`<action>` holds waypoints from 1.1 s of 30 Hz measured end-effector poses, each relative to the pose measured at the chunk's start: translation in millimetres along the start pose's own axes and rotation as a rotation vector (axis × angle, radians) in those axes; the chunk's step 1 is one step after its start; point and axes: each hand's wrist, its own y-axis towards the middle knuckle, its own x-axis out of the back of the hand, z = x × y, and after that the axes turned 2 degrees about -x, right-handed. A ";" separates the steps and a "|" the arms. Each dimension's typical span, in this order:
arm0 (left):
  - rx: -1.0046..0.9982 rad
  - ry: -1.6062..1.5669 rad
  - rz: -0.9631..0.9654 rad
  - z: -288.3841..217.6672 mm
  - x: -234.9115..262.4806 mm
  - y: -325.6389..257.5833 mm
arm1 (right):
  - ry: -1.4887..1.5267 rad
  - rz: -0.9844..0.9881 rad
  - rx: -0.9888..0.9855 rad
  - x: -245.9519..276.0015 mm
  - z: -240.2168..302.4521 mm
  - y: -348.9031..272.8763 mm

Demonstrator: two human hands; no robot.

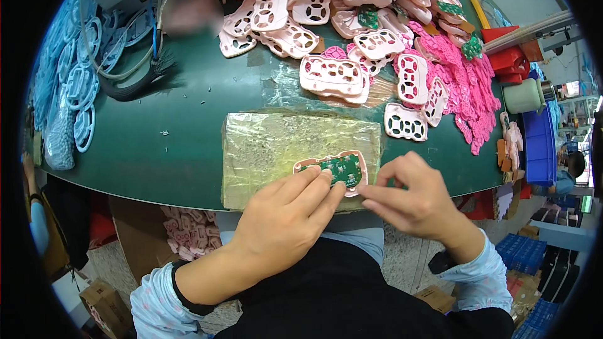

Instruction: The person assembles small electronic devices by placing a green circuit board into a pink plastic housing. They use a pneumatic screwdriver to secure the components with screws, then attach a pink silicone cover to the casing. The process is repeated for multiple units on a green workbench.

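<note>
A pink plastic shell with a green circuit board [340, 169] seated in it lies on a tape-covered cardboard pad [276, 150] at the table's near edge. My left hand [286, 220] rests on the shell's left part, fingertips pressing on the board. My right hand [411, 198] is at the shell's right end, thumb and forefinger pinched together beside it. Whether the right fingers hold a small part cannot be told.
A heap of pale pink shells [314, 6] and bright pink rubber keypads [461, 81] covers the far side of the green table [157, 132]. Light blue rings [78, 81] lie at left, cables [135, 69] nearby. Blue and red bins [537, 144] stand at right.
</note>
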 end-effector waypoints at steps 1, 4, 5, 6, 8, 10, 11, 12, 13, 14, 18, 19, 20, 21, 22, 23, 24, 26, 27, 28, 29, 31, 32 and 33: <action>0.000 0.010 0.012 -0.2 -0.3 0.1 | -0.015 -0.001 -0.028 -6.8 3.2 -3.3; -0.004 0.054 0.016 -2.8 0.6 -0.4 | -0.003 0.011 -0.045 -3.0 5.2 -1.0; -0.006 0.071 0.013 -3.5 0.9 0.0 | 0.018 0.011 -0.038 2.2 6.4 1.6; -0.002 0.069 0.015 -4.0 0.8 0.1 | 0.043 0.013 -0.031 4.3 6.9 3.1; 0.005 0.066 0.018 -5.1 0.5 0.2 | 0.017 0.038 0.023 4.0 7.5 4.7; 0.009 0.065 0.022 -5.0 0.6 0.4 | -0.014 0.036 0.040 0.7 8.2 3.7; 0.010 0.064 0.025 -4.8 0.9 0.4 | -0.030 0.024 0.033 -3.1 7.8 0.8; 0.012 0.068 0.022 -5.4 0.2 -0.2 | -0.044 0.016 0.023 -6.5 8.7 -3.6; 0.013 0.071 0.019 -5.6 -0.1 -0.5 | -0.041 0.004 -0.023 -9.3 11.8 -7.3; 0.013 0.074 0.018 -5.7 -0.5 -0.7 | -0.039 -0.008 -0.070 -13.0 16.2 -10.6; 0.019 0.071 0.002 -6.3 -2.7 0.0 | -0.064 -0.104 -0.269 -28.3 32.5 -24.2; 0.019 0.077 0.002 -6.5 -2.4 1.0 | -0.077 -0.102 -0.287 -30.4 36.1 -23.5; 0.019 0.082 0.002 -7.4 -2.6 0.6 | -0.091 -0.099 -0.304 -31.3 39.7 -21.3; 0.018 0.083 0.003 -7.3 -1.8 0.6 | -0.112 -0.103 -0.317 -29.9 41.1 -18.2; 0.018 0.084 0.003 -7.1 -1.2 0.0 | -0.073 -0.102 -0.295 -28.4 39.1 -17.2; 0.018 0.085 0.004 -7.1 -0.8 -0.4 | -0.035 -0.101 -0.272 -26.4 35.7 -16.5; 0.018 0.074 -0.008 -6.7 -1.9 -1.0 | 0.006 -0.096 -0.240 -24.7 31.8 -14.9; 0.020 0.053 -0.032 -5.8 -3.9 -1.5 | 0.006 -0.040 -0.225 -16.3 29.1 -12.2; 0.021 0.057 -0.029 -6.3 -4.0 -1.6 | 0.011 -0.010 -0.224 -14.9 28.8 -12.2; 0.023 0.061 -0.025 -6.7 -3.9 -1.2 | -0.002 -0.024 -0.213 -16.0 28.3 -12.0; 0.024 0.065 -0.022 -6.9 -3.5 -1.2 | -0.014 -0.039 -0.202 -17.7 27.3 -12.2; 0.026 0.072 -0.012 -8.3 -2.9 -1.1 | 0.020 -0.101 -0.196 -23.7 26.8 -16.5; 0.026 0.076 -0.008 -8.9 -2.4 -0.6 | 0.072 -0.148 -0.192 -30.0 26.3 -18.0; 0.026 0.066 -0.004 -8.3 -2.0 -1.1 | 0.127 -0.195 -0.182 -34.8 25.6 -18.3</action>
